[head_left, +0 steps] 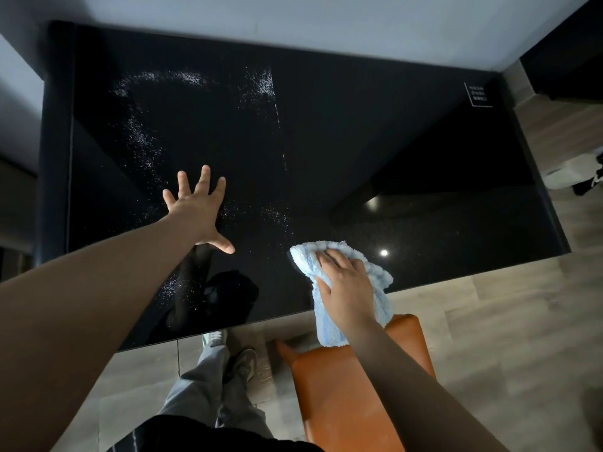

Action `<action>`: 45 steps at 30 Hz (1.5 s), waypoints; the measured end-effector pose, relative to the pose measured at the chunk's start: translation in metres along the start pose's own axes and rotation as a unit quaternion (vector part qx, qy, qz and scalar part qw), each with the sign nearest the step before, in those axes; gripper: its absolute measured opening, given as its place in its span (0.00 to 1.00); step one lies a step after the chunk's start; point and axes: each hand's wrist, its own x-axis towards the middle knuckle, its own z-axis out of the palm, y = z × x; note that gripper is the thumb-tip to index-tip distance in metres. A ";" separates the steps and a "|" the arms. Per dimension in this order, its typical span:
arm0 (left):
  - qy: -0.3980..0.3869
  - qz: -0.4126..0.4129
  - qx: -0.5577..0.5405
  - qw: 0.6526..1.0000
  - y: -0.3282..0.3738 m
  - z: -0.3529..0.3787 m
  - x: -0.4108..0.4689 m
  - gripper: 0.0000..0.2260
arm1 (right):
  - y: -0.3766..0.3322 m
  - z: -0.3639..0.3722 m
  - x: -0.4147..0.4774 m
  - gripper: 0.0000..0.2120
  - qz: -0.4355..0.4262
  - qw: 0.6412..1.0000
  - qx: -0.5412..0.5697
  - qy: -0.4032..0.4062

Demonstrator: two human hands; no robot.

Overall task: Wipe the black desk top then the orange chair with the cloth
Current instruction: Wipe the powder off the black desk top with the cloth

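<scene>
The glossy black desk top (326, 132) fills the upper part of the head view, with white speckled streaks across its left and middle. My left hand (199, 210) lies flat on it with fingers spread, left of centre. My right hand (347, 288) presses a fluffy light-blue cloth (378, 275) onto the desk near its front edge, fingers bent over the bunched fabric. One end of the cloth hangs over the edge. The orange chair (342, 393) stands just below the desk's front edge, under my right forearm.
A small white label (478, 94) sits at the desk's far right corner. Wooden floor (505, 321) lies to the right and front. A white object with something dark (574, 174) stands on the floor at the right. My legs and shoes (225, 363) are by the desk front.
</scene>
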 end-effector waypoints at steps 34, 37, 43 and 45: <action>0.078 -0.018 0.032 0.996 0.017 0.027 -0.044 0.48 | 0.016 0.017 -0.123 0.20 0.012 0.995 0.059 -0.074; 0.082 -0.014 0.041 0.996 0.019 0.028 -0.059 0.47 | 0.016 0.011 -0.126 0.19 0.014 0.996 0.062 -0.055; 0.082 -0.006 0.026 0.996 0.021 0.025 -0.082 0.46 | 0.012 -0.015 -0.110 0.18 0.003 0.998 0.060 -0.024; 0.080 0.000 0.014 0.997 0.018 0.023 -0.086 0.45 | 0.007 -0.026 -0.101 0.18 0.000 0.998 0.060 -0.008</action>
